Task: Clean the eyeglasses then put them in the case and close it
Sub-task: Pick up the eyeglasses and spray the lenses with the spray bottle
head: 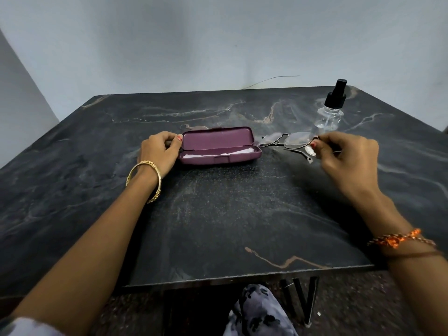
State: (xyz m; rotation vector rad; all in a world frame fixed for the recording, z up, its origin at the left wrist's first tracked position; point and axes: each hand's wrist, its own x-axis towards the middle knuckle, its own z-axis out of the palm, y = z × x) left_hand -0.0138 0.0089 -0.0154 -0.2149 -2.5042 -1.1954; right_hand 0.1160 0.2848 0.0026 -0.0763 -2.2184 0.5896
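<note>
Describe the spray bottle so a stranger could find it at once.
Start at the dark marble table and go to its far right corner. The spray bottle stands upright there, just behind the eyeglasses. It alone is clear plastic with a black pump top.

A gold bangle [144,181] circles the left wrist, orange beaded threads [401,241] the right; trousers [259,311] look grey-patterned.
</note>
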